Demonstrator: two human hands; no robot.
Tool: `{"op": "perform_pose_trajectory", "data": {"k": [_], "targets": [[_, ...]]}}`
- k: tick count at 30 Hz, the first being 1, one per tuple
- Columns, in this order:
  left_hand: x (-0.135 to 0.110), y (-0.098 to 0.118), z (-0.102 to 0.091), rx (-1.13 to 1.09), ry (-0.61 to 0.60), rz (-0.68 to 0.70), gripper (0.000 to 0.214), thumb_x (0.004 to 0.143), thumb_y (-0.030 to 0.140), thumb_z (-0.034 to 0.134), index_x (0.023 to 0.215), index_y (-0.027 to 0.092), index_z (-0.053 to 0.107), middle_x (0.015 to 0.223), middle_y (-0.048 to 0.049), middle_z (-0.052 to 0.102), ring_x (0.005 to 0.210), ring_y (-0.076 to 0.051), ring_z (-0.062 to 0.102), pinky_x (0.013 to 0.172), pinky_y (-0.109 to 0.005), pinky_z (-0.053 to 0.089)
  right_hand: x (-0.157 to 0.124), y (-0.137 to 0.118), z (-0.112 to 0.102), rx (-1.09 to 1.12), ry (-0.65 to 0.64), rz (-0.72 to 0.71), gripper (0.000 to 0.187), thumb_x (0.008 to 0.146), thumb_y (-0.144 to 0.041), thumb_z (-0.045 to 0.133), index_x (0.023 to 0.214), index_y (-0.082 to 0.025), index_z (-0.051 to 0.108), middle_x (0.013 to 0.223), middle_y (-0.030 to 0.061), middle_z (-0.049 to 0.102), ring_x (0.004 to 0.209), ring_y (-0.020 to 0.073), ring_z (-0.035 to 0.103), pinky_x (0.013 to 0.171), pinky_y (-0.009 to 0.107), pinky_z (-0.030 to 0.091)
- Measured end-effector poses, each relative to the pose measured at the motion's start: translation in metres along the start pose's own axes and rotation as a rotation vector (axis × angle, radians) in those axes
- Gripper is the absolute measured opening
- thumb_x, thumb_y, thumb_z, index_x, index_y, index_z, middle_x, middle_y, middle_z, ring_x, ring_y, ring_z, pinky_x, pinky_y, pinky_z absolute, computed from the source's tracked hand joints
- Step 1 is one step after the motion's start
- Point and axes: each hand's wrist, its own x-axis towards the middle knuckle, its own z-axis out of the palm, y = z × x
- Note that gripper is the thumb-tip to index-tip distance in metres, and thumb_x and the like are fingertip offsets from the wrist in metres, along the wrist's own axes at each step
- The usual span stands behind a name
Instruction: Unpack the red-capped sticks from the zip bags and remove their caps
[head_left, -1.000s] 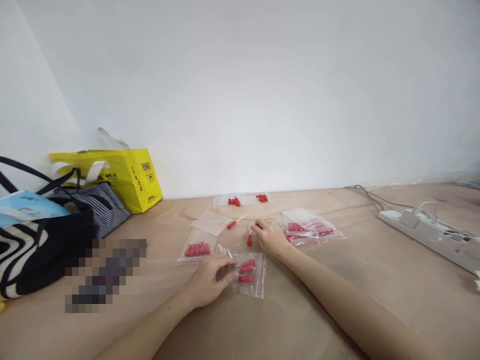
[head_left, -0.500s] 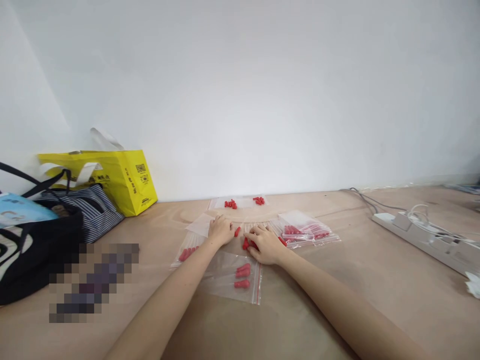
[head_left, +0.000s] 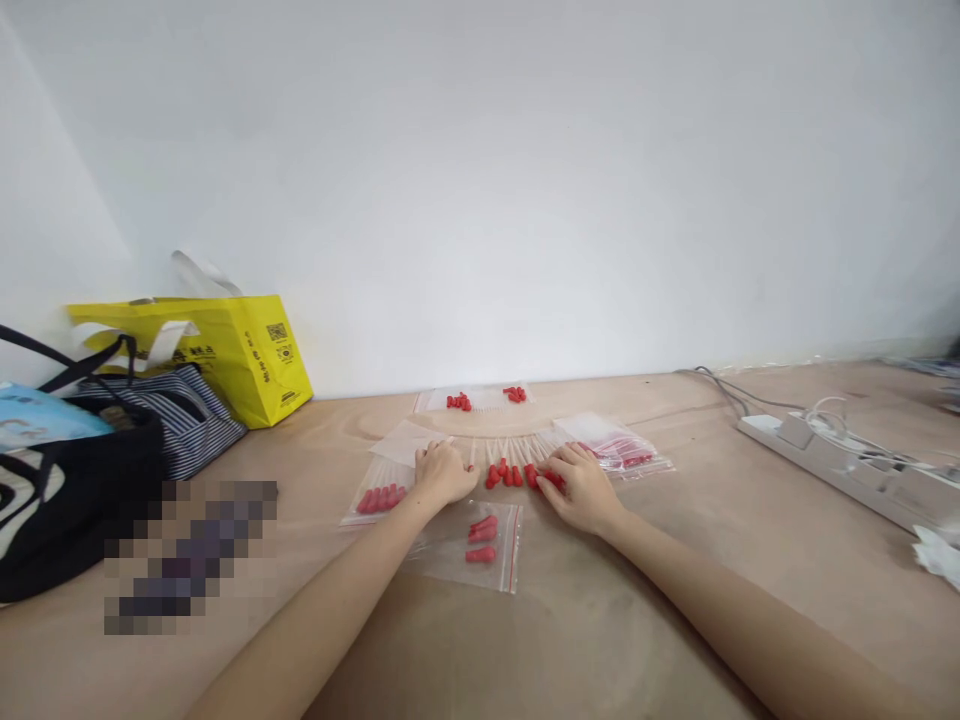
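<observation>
My left hand is curled on the table, its fingertips closed at the red bulb of a dropper. My right hand bends over the right end of a fanned row of droppers, fingers and thumb around red bulbs that they partly hide. Between the hands lie several loose droppers, clear stems pointing toward the wall. A zip bag of droppers lies left of my left hand. Nearer me is another zip bag with red bulbs showing. More bagged droppers lie beyond my right hand.
By the wall lies a zip bag with two clusters of red bulbs. A yellow bag, a striped bag and a black bag stand left, near a pixelated patch. A white power strip with cables lies right.
My right hand has moved right along the row, uncovering several red bulbs between the hands. My left hand stays nearly in place, with the nearby bulb now closer against its fingertips.
</observation>
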Motion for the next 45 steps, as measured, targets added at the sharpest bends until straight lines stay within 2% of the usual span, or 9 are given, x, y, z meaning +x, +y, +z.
{"op": "perform_pose_trajectory", "data": {"k": [3,6,11,19,26,32,37,40,45], "targets": [[-0.013,-0.002,-0.002,-0.083,-0.035,0.050,0.025,0.072,0.032,0.048,0.053,0.017,0.057,0.072,-0.0057,0.061,0.084,-0.025,0.054,0.075,-0.039,0.037,-0.012,0.006,-0.008,0.030,-0.048,-0.007,0.016,0.076,-0.023,0.051,0.089,-0.020,0.060,0.084,0.0056,0.054,0.083,0.0191,0.047,0.075,0.032,0.036],[-0.019,-0.004,-0.003,-0.182,-0.060,0.128,0.015,0.072,0.030,0.049,0.074,0.018,0.058,0.079,-0.0021,0.061,0.075,-0.018,0.055,0.069,-0.030,0.041,-0.016,0.011,-0.010,0.072,-0.095,0.061,0.023,0.075,-0.019,0.052,0.097,-0.018,0.057,0.090,0.0069,0.052,0.084,0.0188,0.049,0.075,0.031,0.040],[-0.021,0.001,-0.006,-0.286,-0.079,0.251,0.042,0.067,0.030,0.057,0.108,0.021,0.050,0.098,-0.0031,0.055,0.076,-0.015,0.054,0.069,-0.026,0.043,-0.012,0.017,0.001,0.139,-0.121,0.124,0.024,0.076,-0.010,0.049,0.097,-0.016,0.057,0.091,0.0073,0.051,0.082,0.0172,0.051,0.076,0.031,0.042],[-0.024,0.017,-0.007,-0.335,-0.098,0.271,0.026,0.072,0.029,0.053,0.098,0.022,0.058,0.087,-0.0022,0.053,0.073,-0.016,0.054,0.071,-0.029,0.044,-0.002,0.013,0.019,0.096,-0.051,0.113,0.026,0.078,-0.007,0.042,0.098,-0.015,0.057,0.090,0.0075,0.049,0.083,0.0164,0.051,0.076,0.028,0.042],[-0.027,0.001,-0.003,-0.380,-0.090,0.282,0.030,0.072,0.027,0.054,0.101,0.019,0.054,0.098,-0.0047,0.052,0.074,-0.014,0.054,0.069,-0.027,0.046,-0.015,0.007,0.009,0.176,0.129,0.064,0.020,0.075,-0.011,0.046,0.090,-0.017,0.057,0.083,0.0061,0.052,0.080,0.0173,0.051,0.071,0.029,0.042],[-0.064,-0.022,-0.013,-0.418,0.009,0.390,0.017,0.080,0.028,0.045,0.089,0.020,0.057,0.096,-0.0044,0.057,0.091,-0.018,0.053,0.083,-0.032,0.042,-0.028,-0.021,-0.002,0.305,-0.073,-0.040,0.005,0.072,-0.021,0.057,0.068,-0.020,0.061,0.064,0.0001,0.055,0.066,0.0142,0.050,0.070,0.030,0.037],[-0.098,-0.029,-0.015,-0.414,-0.133,0.406,0.029,0.082,0.033,0.044,0.107,0.022,0.054,0.114,-0.0048,0.056,0.105,-0.019,0.050,0.091,-0.035,0.040,-0.030,-0.039,-0.002,0.303,-0.169,-0.050,0.012,0.076,-0.027,0.056,0.077,-0.026,0.067,0.064,0.0000,0.055,0.068,0.0143,0.048,0.070,0.029,0.034],[-0.103,-0.026,-0.013,-0.395,-0.180,0.356,0.037,0.081,0.035,0.044,0.116,0.022,0.050,0.121,-0.0053,0.053,0.111,-0.021,0.048,0.095,-0.038,0.038,-0.028,-0.045,-0.002,0.285,-0.214,-0.058,0.013,0.077,-0.029,0.054,0.079,-0.027,0.067,0.066,0.0000,0.055,0.069,0.0144,0.047,0.070,0.029,0.032],[-0.103,-0.019,-0.008,-0.422,-0.161,0.352,0.037,0.081,0.036,0.045,0.115,0.023,0.051,0.119,-0.0037,0.055,0.109,-0.020,0.050,0.094,-0.036,0.039,-0.027,-0.050,-0.004,0.267,-0.256,-0.057,0.018,0.076,-0.036,0.054,0.082,-0.022,0.062,0.070,0.0002,0.058,0.070,0.0148,0.047,0.069,0.028,0.030]]}}
